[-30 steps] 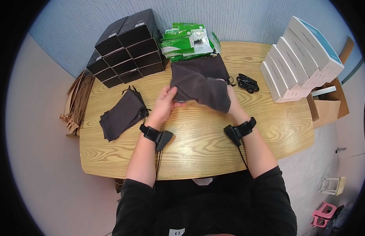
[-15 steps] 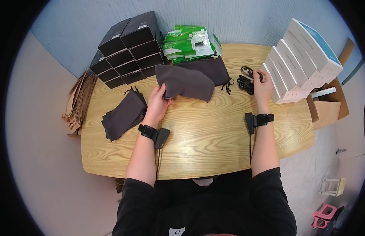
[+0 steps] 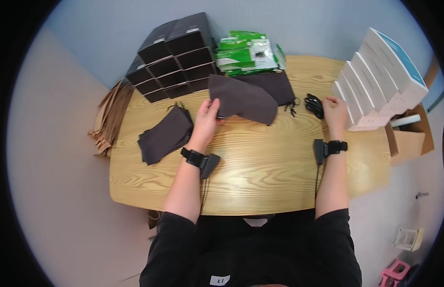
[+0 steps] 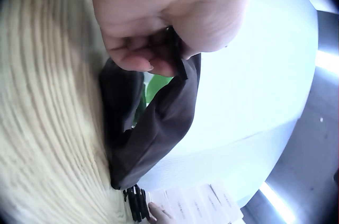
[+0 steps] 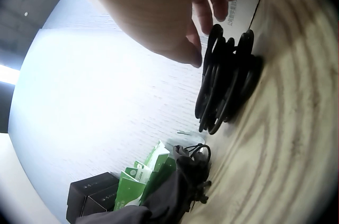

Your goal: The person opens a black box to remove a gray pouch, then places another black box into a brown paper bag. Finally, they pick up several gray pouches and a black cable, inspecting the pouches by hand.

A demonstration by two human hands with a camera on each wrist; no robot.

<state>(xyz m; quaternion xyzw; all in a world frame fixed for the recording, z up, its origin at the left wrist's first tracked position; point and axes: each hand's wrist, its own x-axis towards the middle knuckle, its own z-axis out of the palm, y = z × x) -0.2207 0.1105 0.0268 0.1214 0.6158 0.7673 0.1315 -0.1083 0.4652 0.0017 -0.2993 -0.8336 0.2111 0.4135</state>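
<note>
In the head view my left hand [image 3: 207,119] pinches a dark grey cloth pouch [image 3: 243,100] at its left end, with the thumb on top. The pouch hangs over the table and partly covers another dark pouch [image 3: 274,86] lying behind it. A slim black piece [image 4: 177,57] shows between the left fingers in the left wrist view; cannot tell what it is. My right hand [image 3: 334,114] is just right of a bundle of coiled black cables [image 3: 314,106]. In the right wrist view its loosely bent fingers [image 5: 204,12] hold nothing, beside the top of the cables.
More dark pouches [image 3: 167,136] lie stacked at left. Behind stand black boxes [image 3: 179,62] and green-and-white packets [image 3: 248,55]. White boxes [image 3: 375,81] rise close to my right hand. Brown paper bags [image 3: 109,117] are off the table's left edge, a cardboard box [image 3: 411,136] off the right.
My right hand let go of the pouch, moved right and lifted a cable coil, which now lies back with the bundle. My left hand kept the pouch. The head view shifted slightly.
</note>
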